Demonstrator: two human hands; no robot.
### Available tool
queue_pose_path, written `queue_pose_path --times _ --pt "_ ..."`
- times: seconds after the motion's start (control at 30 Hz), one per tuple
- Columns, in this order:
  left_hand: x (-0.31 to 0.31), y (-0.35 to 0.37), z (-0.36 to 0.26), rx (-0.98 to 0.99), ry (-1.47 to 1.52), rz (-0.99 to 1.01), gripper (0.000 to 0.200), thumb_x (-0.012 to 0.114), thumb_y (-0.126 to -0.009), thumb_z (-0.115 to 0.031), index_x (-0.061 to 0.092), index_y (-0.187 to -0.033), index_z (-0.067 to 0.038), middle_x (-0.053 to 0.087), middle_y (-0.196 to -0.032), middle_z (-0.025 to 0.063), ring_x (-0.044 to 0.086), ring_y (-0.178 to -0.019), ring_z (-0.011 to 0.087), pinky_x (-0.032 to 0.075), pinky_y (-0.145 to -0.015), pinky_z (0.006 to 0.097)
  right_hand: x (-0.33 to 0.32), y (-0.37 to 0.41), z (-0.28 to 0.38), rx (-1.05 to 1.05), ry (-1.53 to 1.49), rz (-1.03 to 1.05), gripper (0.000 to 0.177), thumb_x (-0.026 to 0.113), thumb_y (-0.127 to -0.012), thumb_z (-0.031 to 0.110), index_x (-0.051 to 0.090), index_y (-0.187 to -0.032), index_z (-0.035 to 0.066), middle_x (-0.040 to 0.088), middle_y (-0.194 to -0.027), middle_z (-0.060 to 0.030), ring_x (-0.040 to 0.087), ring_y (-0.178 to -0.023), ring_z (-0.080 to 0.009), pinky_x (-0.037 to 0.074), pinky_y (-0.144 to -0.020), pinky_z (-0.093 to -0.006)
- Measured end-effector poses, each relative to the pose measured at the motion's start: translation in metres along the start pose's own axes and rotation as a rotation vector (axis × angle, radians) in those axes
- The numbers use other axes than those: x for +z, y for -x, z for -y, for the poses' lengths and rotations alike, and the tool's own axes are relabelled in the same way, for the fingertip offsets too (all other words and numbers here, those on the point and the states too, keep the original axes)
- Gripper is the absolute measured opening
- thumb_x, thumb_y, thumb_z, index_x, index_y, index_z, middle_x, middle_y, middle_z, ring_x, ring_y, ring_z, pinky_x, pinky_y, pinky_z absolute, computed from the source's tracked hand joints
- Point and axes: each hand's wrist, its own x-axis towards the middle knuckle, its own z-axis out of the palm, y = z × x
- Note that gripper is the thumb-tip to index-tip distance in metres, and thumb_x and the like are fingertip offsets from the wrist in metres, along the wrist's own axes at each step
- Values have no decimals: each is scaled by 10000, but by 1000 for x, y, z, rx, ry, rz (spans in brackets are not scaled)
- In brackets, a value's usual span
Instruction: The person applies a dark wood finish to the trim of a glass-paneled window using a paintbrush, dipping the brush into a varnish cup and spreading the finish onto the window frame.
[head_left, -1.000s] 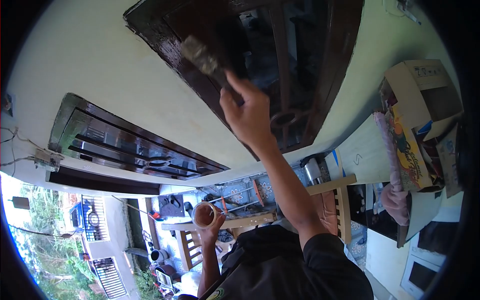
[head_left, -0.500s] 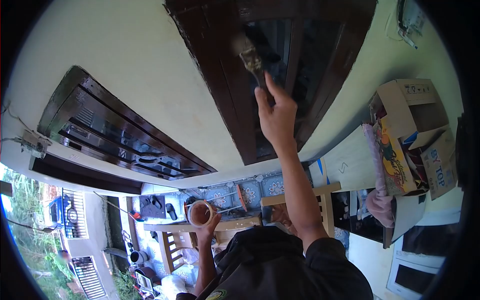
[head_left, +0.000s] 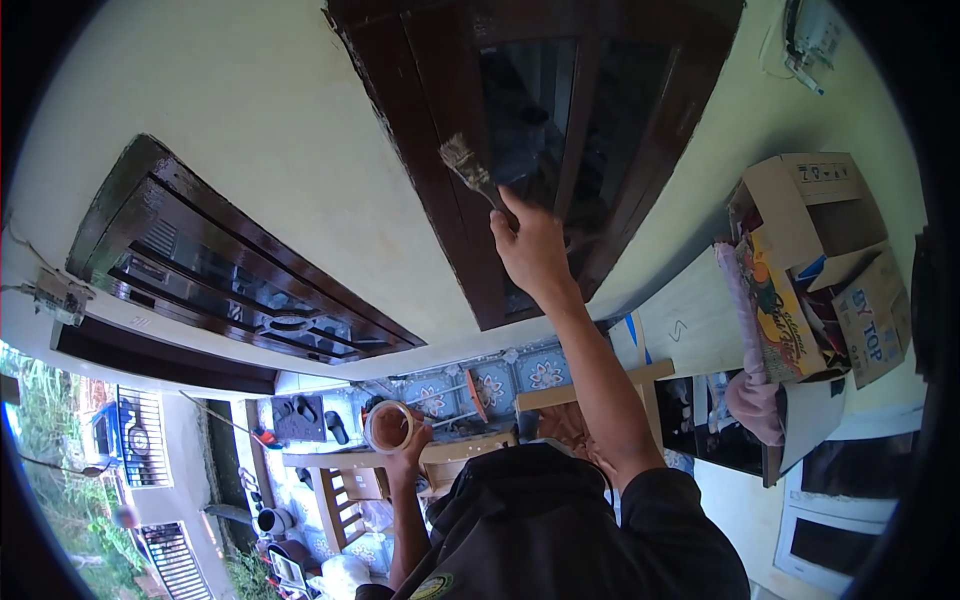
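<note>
My right hand (head_left: 530, 250) grips the handle of a paintbrush (head_left: 466, 165), its worn, paint-caked head raised against the dark brown window frame (head_left: 420, 60). The bristles overlap the frame's left upright, beside the glass pane (head_left: 525, 120). Lower down, my left hand (head_left: 405, 455) is wrapped round a clear round tub (head_left: 390, 427) with brownish paint inside. It is held out in front of my body, mouth facing up, away from the window.
Left on the wall is a second dark window (head_left: 250, 270). Cardboard boxes (head_left: 815, 230) sit on a cabinet at right. Below are a wooden bench (head_left: 330, 500), sandals (head_left: 336, 428) and a patterned tile floor (head_left: 505, 375).
My right hand has come down and slightly left with the paintbrush, whose head now sits lower on the frame. The left hand still holds the tub, nearly in place.
</note>
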Motion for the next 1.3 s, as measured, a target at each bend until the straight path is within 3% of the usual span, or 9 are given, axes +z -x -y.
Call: queue_pose_path --times 0.2,0.3,0.4,0.47,0.77,0.97,1.17,1.23,1.3 --pt "-1 -4 -3 56 -36 34 466 687 -719 26 450 -1112 -56 572 -860 86 539 -628 111 447 -521 228 -25 -36 28 -126 -172 -316 363 598 -877 123 585 -1210 -24 641 -880 -247 661 -774 -365 524 -674 -404" --pt "-1 1 -11 -68 19 -7 452 732 -715 5 502 -1098 -63 591 -917 44 573 -828 123 475 -737 269 -10 -49 18 -128 -69 -312 338 583 -887 112 590 -1194 -29 631 -849 -241 653 -760 -372 527 -673 -412" --pt "-3 2 -7 -57 12 -20 447 724 -723 13 502 -1103 -62 587 -912 40 568 -823 117 475 -728 263 12 -25 -6 -130 -7 -275 336 575 -888 111 589 -1194 -26 627 -853 -242 641 -775 -398 526 -701 -432" --pt "-2 0 -2 17 -45 -14 479 653 -726 48 423 -1134 -56 554 -864 103 533 -623 115 449 -514 232 20 -3 -18 -86 24 -218 348 570 -885 114 582 -1201 -32 631 -873 -247 631 -802 -416 522 -725 -449" --pt "15 -2 -9 12 -2 25 462 664 -720 51 445 -1112 -58 566 -865 87 545 -639 114 455 -543 236 17 76 -48 162 -466 154 422 671 -856 168 558 -1221 -11 703 -862 -187 704 -820 -220 520 -720 -303" --pt "15 0 -9 22 4 40 465 670 -716 45 448 -1112 -56 567 -886 87 555 -651 117 469 -552 241 -19 31 -13 317 -886 79 350 571 -949 213 496 -1224 9 677 -797 -74 462 -516 -47 378 -505 -221" --pt "9 4 -11 6 -29 1 472 671 -714 40 442 -1115 -54 568 -872 86 561 -654 115 471 -548 239 -35 -25 7 63 -510 -156 280 555 -948 230 646 -1070 -5 640 -726 -96 585 -595 -123 452 -576 -275" --pt "2 6 -9 -111 -2 -17 498 746 -711 15 495 -1134 -66 598 -948 53 582 -871 129 482 -767 276 -44 -39 26 42 -418 -198 318 539 -949 224 636 -1128 -20 658 -730 -156 658 -660 -245 485 -637 -314" --pt "1 6 -7 -94 -4 -9 501 744 -711 17 494 -1137 -66 599 -946 53 582 -868 130 484 -765 277 -35 -50 29 50 -357 -213 328 529 -951 221 630 -1131 -34 668 -789 -188 665 -714 -299 497 -667 -339"
